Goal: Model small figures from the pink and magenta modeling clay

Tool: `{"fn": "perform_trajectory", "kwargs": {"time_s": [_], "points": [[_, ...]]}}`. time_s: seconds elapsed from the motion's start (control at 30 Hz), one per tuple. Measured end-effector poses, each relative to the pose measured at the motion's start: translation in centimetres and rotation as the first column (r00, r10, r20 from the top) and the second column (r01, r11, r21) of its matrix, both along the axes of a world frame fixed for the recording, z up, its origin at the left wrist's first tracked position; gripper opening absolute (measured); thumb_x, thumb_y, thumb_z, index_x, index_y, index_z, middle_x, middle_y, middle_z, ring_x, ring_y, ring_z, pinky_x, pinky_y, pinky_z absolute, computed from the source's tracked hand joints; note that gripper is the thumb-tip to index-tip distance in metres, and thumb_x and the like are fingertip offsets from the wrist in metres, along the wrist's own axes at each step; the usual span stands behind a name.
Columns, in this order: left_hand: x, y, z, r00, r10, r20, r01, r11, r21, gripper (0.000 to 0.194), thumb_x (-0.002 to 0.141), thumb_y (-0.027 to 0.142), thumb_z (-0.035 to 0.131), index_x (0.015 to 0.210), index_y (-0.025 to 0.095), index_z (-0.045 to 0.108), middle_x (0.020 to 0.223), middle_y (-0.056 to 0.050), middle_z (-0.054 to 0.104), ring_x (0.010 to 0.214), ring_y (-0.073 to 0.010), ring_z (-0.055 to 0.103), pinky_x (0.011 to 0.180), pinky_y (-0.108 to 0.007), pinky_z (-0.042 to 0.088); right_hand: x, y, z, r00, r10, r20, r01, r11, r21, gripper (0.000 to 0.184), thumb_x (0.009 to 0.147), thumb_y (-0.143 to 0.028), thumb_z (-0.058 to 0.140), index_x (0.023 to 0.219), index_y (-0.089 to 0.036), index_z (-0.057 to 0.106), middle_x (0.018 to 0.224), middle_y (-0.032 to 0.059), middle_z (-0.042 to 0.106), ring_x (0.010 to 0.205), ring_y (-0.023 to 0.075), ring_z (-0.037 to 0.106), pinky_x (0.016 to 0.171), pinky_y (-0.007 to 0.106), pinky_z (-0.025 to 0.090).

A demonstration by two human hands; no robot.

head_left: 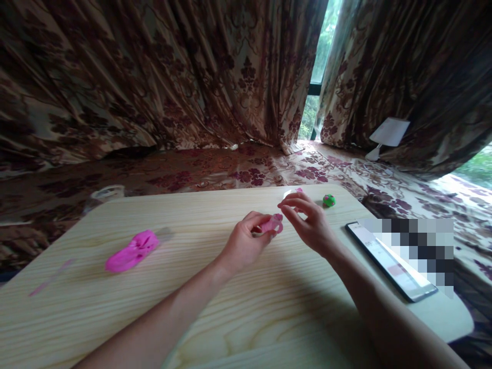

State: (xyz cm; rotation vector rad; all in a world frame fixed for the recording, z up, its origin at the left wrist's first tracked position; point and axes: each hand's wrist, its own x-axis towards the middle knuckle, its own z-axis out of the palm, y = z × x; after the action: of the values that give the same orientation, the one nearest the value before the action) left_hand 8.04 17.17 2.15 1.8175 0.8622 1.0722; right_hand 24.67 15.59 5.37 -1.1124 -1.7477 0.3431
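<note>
My left hand (248,238), above the middle of the table, is closed on a small pink, partly see-through piece (273,223). A rounded, loop-like edge of the piece sticks out past the fingertips; its exact kind is unclear. Just to the right is my right hand (307,220), its thumb and forefinger tips drawn together in a pinch. Whatever they may hold is too small to make out. A bright pink lump (132,251), like soft modelling clay, lies on the left. Beyond the right hand sits a green ball with pink spots (329,200).
The pale wooden table (207,318) carries a phone (392,261) on the right and a thin pink stick (52,278) at left. A clear container (107,193) is near the far left corner. Behind the right hand lies a whitish piece (291,195). A lamp (390,132) stands beyond.
</note>
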Motion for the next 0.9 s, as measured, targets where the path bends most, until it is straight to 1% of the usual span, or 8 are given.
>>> {"fn": "perform_trajectory", "kwargs": {"time_s": [0.07,0.13,0.27,0.4,0.53,0.63,0.73,0.9], "points": [[-0.09,0.00,0.14,0.998,-0.054,0.017,0.055,0.997,-0.048,0.023,0.078,0.029,0.059,0.098,0.017,0.065,0.095,-0.006,0.058,0.087,-0.0156,0.057,0.075,-0.025,0.046,0.39,0.00,0.20,0.999,0.037,-0.011,-0.037,0.996,-0.079,0.017,0.086,-0.027,0.051,0.086,-0.018,0.066,0.094,0.0057,0.058,0.090,0.0158,0.056,0.073,0.028,0.047],[-0.18,-0.03,0.31,0.994,-0.103,0.018,0.104,0.993,-0.060,0.022,0.079,0.026,0.058,0.098,0.018,0.065,0.096,-0.006,0.059,0.089,-0.0156,0.057,0.077,-0.025,0.045,0.67,0.01,0.25,0.997,0.074,0.007,-0.072,0.988,-0.140,0.016,0.084,-0.027,0.053,0.083,-0.018,0.067,0.094,0.0054,0.059,0.090,0.0157,0.056,0.071,0.027,0.047],[-0.30,-0.03,0.47,0.988,-0.154,0.007,0.154,0.986,-0.065,0.021,0.079,0.022,0.057,0.098,0.018,0.066,0.096,-0.005,0.060,0.088,-0.0153,0.056,0.079,-0.025,0.044,0.70,-0.01,0.10,0.995,0.102,0.020,-0.097,0.981,-0.165,0.013,0.082,-0.023,0.056,0.076,-0.017,0.065,0.089,0.0042,0.059,0.085,0.0144,0.056,0.070,0.027,0.047],[-0.33,0.16,0.21,0.984,-0.176,0.041,0.179,0.978,-0.104,0.021,0.082,0.027,0.055,0.096,0.016,0.066,0.093,-0.006,0.061,0.089,-0.0158,0.057,0.081,-0.026,0.043,0.52,-0.28,0.46,0.998,0.070,-0.005,-0.070,0.994,-0.082,0.013,0.084,-0.022,0.053,0.081,-0.017,0.064,0.092,0.0049,0.058,0.087,0.0150,0.056,0.072,0.028,0.047],[-0.32,0.32,-0.11,0.982,-0.159,0.105,0.175,0.971,-0.164,0.023,0.080,0.026,0.057,0.099,0.016,0.065,0.093,-0.006,0.061,0.087,-0.0161,0.057,0.079,-0.027,0.043,0.40,-0.48,0.79,0.990,0.076,0.122,-0.085,0.994,0.070,0.008,0.080,-0.022,0.060,0.084,-0.020,0.065,0.096,0.0048,0.056,0.092,0.0167,0.054,0.083,0.034,0.044],[-0.27,0.39,-0.25,0.985,-0.125,0.118,0.145,0.973,-0.180,0.023,0.078,0.024,0.060,0.099,0.017,0.065,0.088,-0.004,0.061,0.081,-0.0139,0.056,0.073,-0.025,0.043,0.31,-0.24,0.40,0.976,0.050,0.211,-0.081,0.987,0.139,0.006,0.077,-0.022,0.062,0.082,-0.021,0.066,0.093,0.0040,0.057,0.091,0.0176,0.053,0.087,0.037,0.041],[-0.22,0.44,-0.30,0.990,-0.103,0.092,0.117,0.981,-0.157,0.022,0.076,0.024,0.061,0.096,0.017,0.066,0.084,-0.003,0.061,0.078,-0.0132,0.055,0.071,-0.024,0.043,0.22,0.02,-0.08,0.973,0.026,0.229,-0.066,0.984,0.167,0.006,0.078,-0.020,0.061,0.081,-0.022,0.066,0.093,0.0036,0.057,0.090,0.0177,0.053,0.088,0.039,0.039],[-0.13,0.47,-0.30,0.987,-0.105,0.119,0.124,0.978,-0.169,0.028,0.076,0.027,0.062,0.102,0.018,0.065,0.093,-0.005,0.063,0.084,-0.0154,0.058,0.076,-0.027,0.045,-0.10,-0.19,-0.02,0.985,0.025,0.170,-0.052,0.986,0.159,0.006,0.079,-0.020,0.060,0.079,-0.022,0.066,0.091,0.0034,0.058,0.087,0.0173,0.053,0.087,0.039,0.040]]}}
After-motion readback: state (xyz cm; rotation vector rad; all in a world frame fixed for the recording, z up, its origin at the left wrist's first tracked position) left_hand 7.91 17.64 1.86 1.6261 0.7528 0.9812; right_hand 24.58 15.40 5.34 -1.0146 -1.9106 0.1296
